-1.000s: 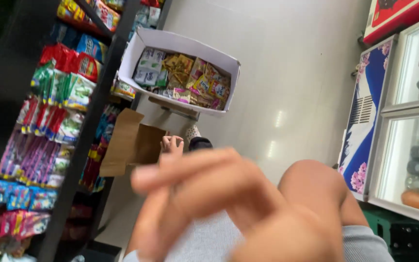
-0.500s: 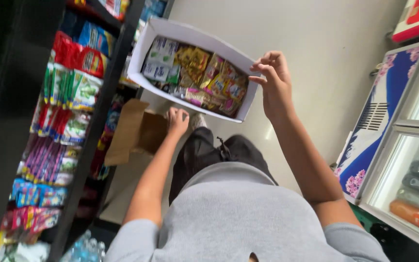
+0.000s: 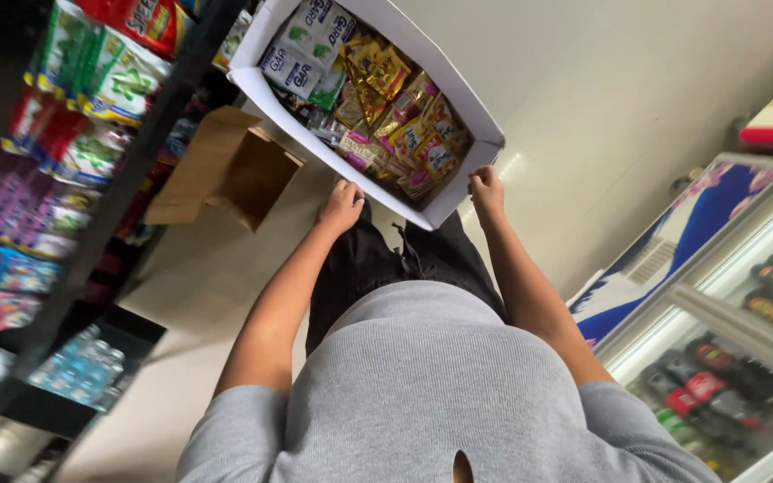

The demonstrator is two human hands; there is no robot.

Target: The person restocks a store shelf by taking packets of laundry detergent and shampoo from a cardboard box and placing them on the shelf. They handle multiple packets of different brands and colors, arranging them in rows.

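Observation:
A white cardboard box full of small snack and sachet packets is held out in front of me, tilted. My left hand grips its near long edge from below. At the box's right corner, my right hand is closed on the rim. Both arms reach forward from a grey top.
A dark shelf rack on the left carries hanging snack packets and bottled water low down. An open brown carton stands on the pale floor by the rack. Glass-door drink coolers stand on the right.
A second ago a hand blurred past the camera while the box sat on the rack. Both hands then took the box, and it has come nearer to me.

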